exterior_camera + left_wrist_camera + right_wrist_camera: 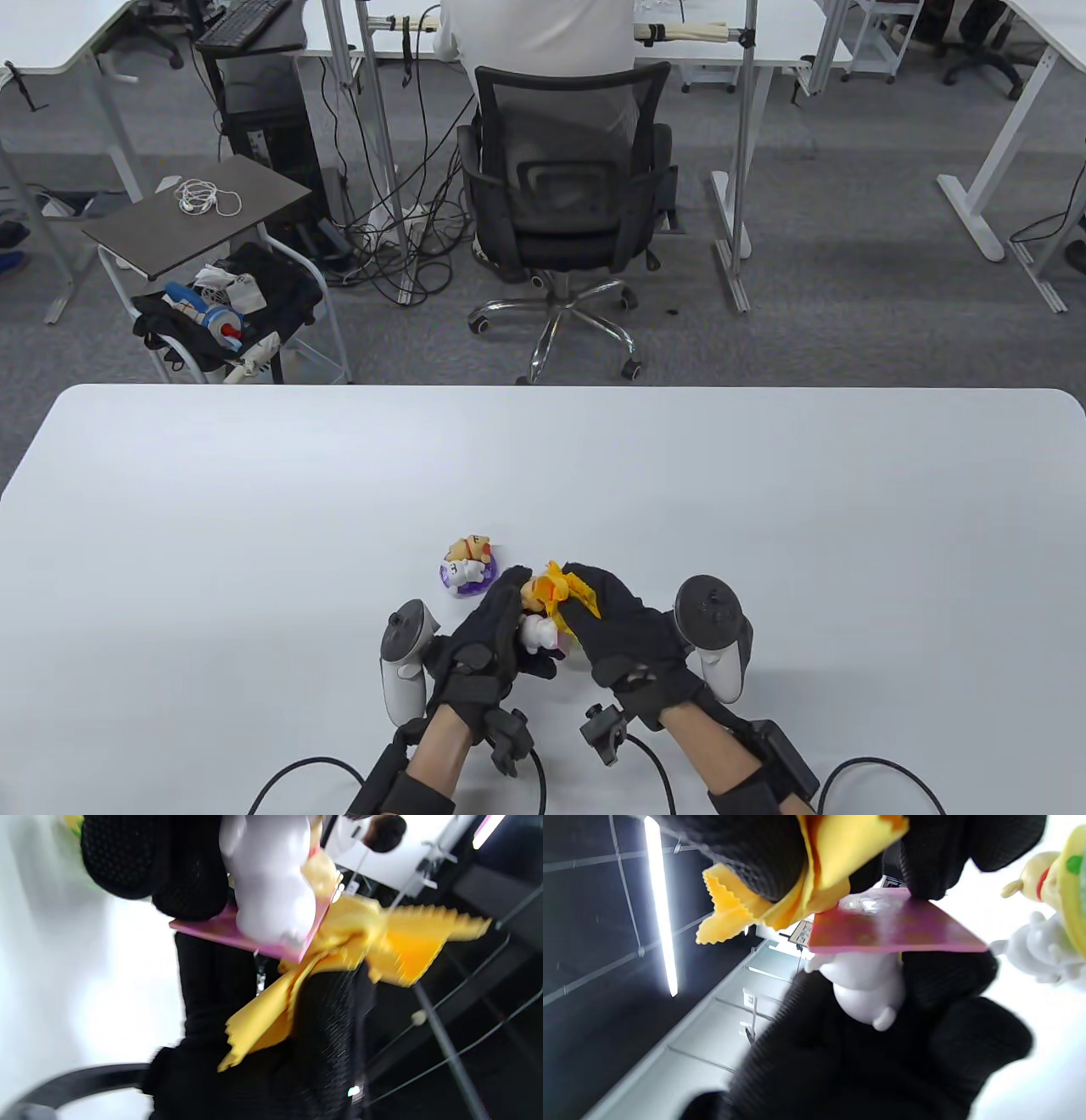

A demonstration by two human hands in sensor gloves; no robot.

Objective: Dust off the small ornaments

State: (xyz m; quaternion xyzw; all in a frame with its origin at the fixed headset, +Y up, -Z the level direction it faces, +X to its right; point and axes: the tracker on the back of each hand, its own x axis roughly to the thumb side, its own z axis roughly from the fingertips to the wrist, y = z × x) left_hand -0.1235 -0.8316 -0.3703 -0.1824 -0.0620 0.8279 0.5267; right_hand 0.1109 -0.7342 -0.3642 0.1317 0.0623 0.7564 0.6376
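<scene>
Left hand (488,641) grips a white figurine on a pink base (541,632), lifted just above the desk (254,509) near its front edge. Right hand (624,628) pinches a crumpled yellow cloth (564,587) against the figurine's top. A second figurine on a purple base (469,566) stands on the desk just behind the left hand.
</scene>
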